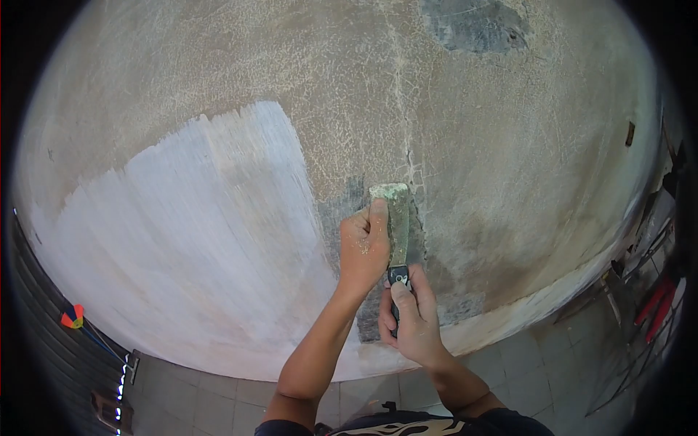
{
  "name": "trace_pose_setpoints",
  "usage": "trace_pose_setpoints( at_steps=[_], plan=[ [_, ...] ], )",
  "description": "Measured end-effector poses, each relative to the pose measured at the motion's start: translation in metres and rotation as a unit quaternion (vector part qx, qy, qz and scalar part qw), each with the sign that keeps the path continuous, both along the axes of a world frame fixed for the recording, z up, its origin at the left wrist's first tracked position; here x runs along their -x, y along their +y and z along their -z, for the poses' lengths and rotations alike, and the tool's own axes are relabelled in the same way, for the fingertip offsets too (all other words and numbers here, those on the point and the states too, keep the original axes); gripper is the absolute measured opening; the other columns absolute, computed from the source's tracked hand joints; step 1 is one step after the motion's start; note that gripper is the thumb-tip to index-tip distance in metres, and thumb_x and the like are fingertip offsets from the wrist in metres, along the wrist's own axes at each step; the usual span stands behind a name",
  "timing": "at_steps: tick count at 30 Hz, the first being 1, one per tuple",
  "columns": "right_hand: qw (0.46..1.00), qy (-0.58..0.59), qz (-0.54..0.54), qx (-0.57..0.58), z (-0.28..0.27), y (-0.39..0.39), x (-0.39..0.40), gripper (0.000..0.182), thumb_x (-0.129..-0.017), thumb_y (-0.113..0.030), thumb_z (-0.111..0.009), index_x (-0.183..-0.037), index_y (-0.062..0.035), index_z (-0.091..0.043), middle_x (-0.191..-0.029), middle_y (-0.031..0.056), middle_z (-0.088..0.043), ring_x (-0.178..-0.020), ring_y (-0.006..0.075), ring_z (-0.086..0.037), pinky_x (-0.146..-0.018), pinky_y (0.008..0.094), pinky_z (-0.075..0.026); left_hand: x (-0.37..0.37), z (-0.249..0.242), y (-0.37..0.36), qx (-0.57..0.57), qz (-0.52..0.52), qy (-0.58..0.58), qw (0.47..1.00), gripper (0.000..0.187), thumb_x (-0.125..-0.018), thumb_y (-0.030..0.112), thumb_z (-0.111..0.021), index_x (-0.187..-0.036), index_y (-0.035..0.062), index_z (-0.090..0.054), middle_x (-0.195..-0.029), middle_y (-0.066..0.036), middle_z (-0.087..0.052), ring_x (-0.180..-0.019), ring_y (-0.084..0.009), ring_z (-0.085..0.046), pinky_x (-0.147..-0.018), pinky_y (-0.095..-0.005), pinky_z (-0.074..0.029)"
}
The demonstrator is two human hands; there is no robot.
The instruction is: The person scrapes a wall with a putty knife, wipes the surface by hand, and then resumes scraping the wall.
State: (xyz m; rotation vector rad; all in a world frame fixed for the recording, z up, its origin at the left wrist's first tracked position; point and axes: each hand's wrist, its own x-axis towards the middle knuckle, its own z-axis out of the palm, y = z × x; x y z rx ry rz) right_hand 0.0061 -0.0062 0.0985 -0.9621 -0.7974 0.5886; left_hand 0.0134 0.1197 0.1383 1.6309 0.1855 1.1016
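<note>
A putty knife (398,218) with a pale, dusty blade and a dark handle lies flat against a rough tan wall (509,160). My right hand (411,316) grips the handle from below. The fingers of my left hand (363,243) press on the blade near its top edge. The blade sits on a grey scraped patch (342,211) beside a vertical crack (402,109). Left of my hands, a large area of the wall is covered in white putty or paint (182,240).
Another grey bare patch (472,25) shows at the wall's top. Grey floor tiles (552,363) run along the base. Metal rods and red items (658,298) lean at the right. A dark corrugated surface (43,305) with a small coloured object (72,317) is at left.
</note>
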Motion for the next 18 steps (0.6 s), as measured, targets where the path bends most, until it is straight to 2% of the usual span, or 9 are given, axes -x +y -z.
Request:
trace_pose_setpoints(
  at_steps=[3,5,9,12,15,18],
  plan=[
    [0.999,0.006,0.021,0.029,0.019,0.0,0.002,0.013,-0.103,-0.022,-0.036,-0.101,-0.0096,-0.04,-0.058,0.0035,-0.04,-0.038,0.0088,-0.033,-0.032,0.0249,-0.029,0.004,0.011,0.0,-0.02,-0.018,-0.007,1.0,0.047,-0.101,0.027,-0.046,-0.063,0.0002,-0.048,-0.055,0.004,-0.041,-0.056,-0.0054,-0.033,-0.047,-0.0293,-0.029],
    [1.0,0.007,0.009,0.027,0.019,-0.001,0.001,0.01,-0.102,-0.019,-0.036,-0.099,-0.0091,-0.037,-0.057,0.0021,-0.041,-0.038,0.0083,-0.036,-0.033,0.0241,-0.031,0.007,0.02,-0.001,-0.017,-0.03,0.034,0.999,0.046,-0.101,0.027,-0.046,-0.064,-0.0003,-0.05,-0.055,0.003,-0.041,-0.056,-0.0058,-0.034,-0.048,-0.0294,-0.029],
    [1.0,0.008,-0.01,0.004,-0.006,0.002,-0.001,0.009,-0.101,-0.015,-0.036,-0.096,-0.0085,-0.033,-0.056,0.0008,-0.042,-0.038,0.0077,-0.038,-0.034,0.0236,-0.032,0.0,-0.001,0.004,-0.021,-0.026,-0.007,0.999,0.047,-0.101,0.027,-0.046,-0.064,-0.0009,-0.05,-0.055,0.003,-0.04,-0.056,-0.006,-0.034,-0.047,-0.0292,-0.029],
    [1.0,-0.015,0.015,0.01,0.007,0.006,-0.001,0.011,-0.102,-0.019,-0.033,-0.101,-0.0098,-0.039,-0.059,0.0037,-0.041,-0.038,0.0086,-0.033,-0.032,0.0238,-0.029,0.004,0.001,0.005,-0.021,-0.01,0.024,0.999,0.048,-0.101,0.027,-0.046,-0.063,-0.0011,-0.048,-0.054,0.003,-0.039,-0.055,-0.0061,-0.034,-0.047,-0.0294,-0.029],
    [0.999,-0.019,0.024,0.033,0.022,0.001,0.007,0.01,-0.102,-0.018,-0.033,-0.101,-0.0096,-0.039,-0.06,0.0039,-0.041,-0.039,0.0087,-0.034,-0.032,0.0238,-0.029,0.0,0.02,0.006,-0.039,-0.061,0.007,0.997,0.048,-0.101,0.027,-0.047,-0.062,-0.0004,-0.044,-0.054,0.003,-0.038,-0.055,-0.0058,-0.032,-0.047,-0.0297,-0.027],
    [1.0,-0.024,0.009,0.01,0.002,0.003,-0.002,0.011,-0.102,-0.019,-0.034,-0.101,-0.0095,-0.039,-0.059,0.0037,-0.041,-0.038,0.0088,-0.034,-0.032,0.0238,-0.029,-0.002,0.01,0.009,-0.028,-0.029,-0.022,0.999,0.048,-0.101,0.027,-0.047,-0.062,-0.0009,-0.045,-0.054,0.003,-0.039,-0.056,-0.006,-0.033,-0.047,-0.0304,-0.028]
  ],
)
